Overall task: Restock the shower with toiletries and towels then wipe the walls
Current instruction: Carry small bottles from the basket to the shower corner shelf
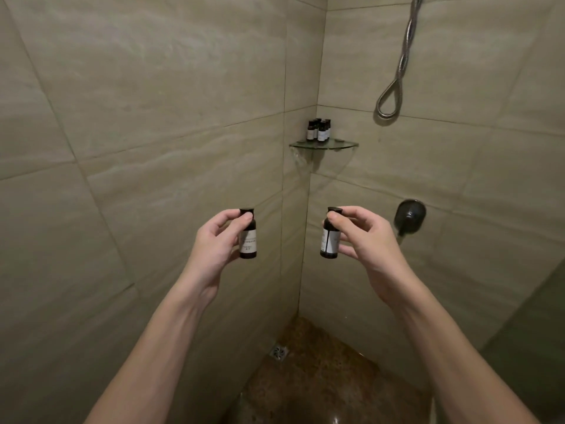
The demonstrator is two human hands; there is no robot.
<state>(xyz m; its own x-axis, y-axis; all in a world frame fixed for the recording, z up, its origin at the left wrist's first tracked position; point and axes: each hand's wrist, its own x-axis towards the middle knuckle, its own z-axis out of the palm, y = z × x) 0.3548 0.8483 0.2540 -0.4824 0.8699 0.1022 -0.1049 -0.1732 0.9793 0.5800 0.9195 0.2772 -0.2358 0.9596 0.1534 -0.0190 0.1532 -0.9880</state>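
Left bottle (248, 240) sits upright, pinched in the left grip (214, 246). The right bottle (329, 243) is pinched the same way in the right grip (370, 243). Both are in mid-air, well below the corner shelf (336, 145). Shelf bottles (320, 131) already stand there, so restocking looks partly done. No towels or cloth show, and wiping seems still to come. The labels are unreadable.
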